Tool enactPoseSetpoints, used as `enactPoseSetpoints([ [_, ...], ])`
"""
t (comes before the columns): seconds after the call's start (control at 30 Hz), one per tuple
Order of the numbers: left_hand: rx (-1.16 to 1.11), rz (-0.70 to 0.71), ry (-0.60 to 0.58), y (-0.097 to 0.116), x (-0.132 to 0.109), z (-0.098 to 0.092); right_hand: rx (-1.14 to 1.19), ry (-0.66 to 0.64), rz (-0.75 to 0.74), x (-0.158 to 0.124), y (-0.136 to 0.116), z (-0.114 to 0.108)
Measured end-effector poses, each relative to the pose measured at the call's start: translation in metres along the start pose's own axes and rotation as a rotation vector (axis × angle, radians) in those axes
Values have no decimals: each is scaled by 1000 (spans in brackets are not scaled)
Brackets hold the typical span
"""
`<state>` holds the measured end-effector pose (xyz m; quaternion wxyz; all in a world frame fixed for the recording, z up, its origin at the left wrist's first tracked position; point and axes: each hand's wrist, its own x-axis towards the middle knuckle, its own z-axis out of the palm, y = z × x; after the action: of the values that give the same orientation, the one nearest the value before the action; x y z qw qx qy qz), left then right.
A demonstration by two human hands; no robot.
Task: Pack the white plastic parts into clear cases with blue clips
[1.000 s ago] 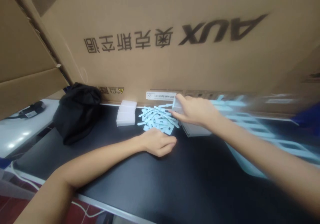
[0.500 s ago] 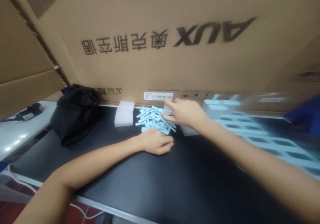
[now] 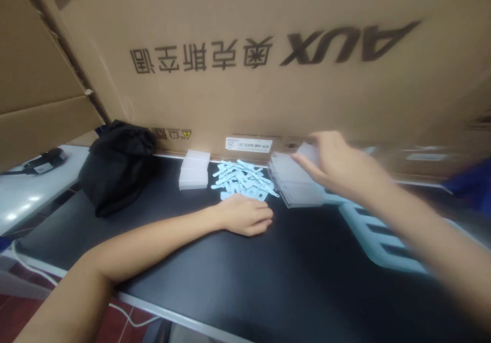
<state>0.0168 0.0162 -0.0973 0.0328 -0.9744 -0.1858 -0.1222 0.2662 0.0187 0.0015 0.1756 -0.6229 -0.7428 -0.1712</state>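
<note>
right hand (image 3: 339, 161) pinches a box (image 3: 308, 152), likely to steady it, near the stack (image 3: 301, 187); left hand (image 3: 245, 215) curls beside blue pieces (image 3: 242, 178); cannot tell if it grasps any

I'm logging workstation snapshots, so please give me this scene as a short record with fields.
Left hand: fingers curled, at the near edge of the blue pile; anything inside is hidden
Right hand: translucent piece between thumb and fingers
Centre: loose pile of light-blue pieces
Right of pile: translucent stack; slotted blue tray, partly behind the right arm
Left of pile: whitish stack; black bundle
Surface: black tabletop
Behind: cardboard carton, lettering upside down
</note>
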Motion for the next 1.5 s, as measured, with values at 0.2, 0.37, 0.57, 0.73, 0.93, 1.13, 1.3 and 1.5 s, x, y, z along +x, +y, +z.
enactPoseSetpoints([
  [0.2, -7, -1, -2, 0, -1, -2, 72, 32, -12, -22, 28, 18],
  [0.37, -11, -2, -27, 0, -1, -4, 182, 56, -154, -36, 38, 40],
  [0.57, -14, -20, -55, 1, 0, -5, 284, 146, -188, -45, 43, 60],
  [0.73, -22, -28, -75, 3, 3, -7, 354, 125, -189, -50, 41, 70],
  [0.93, -8, -106, -112, 12, 14, -10, 328, 93, -286, -54, 41, 68],
  [1.13, 75, -205, -39, 20, 33, -2, 198, 80, -248, -60, 55, 51],
  [1.3, 134, -201, 25, 15, 40, 7, 234, -64, -113, -67, 73, 43],
  [1.5, 144, -245, 47, 13, 38, 7, 299, -187, -120, -68, 72, 54],
])
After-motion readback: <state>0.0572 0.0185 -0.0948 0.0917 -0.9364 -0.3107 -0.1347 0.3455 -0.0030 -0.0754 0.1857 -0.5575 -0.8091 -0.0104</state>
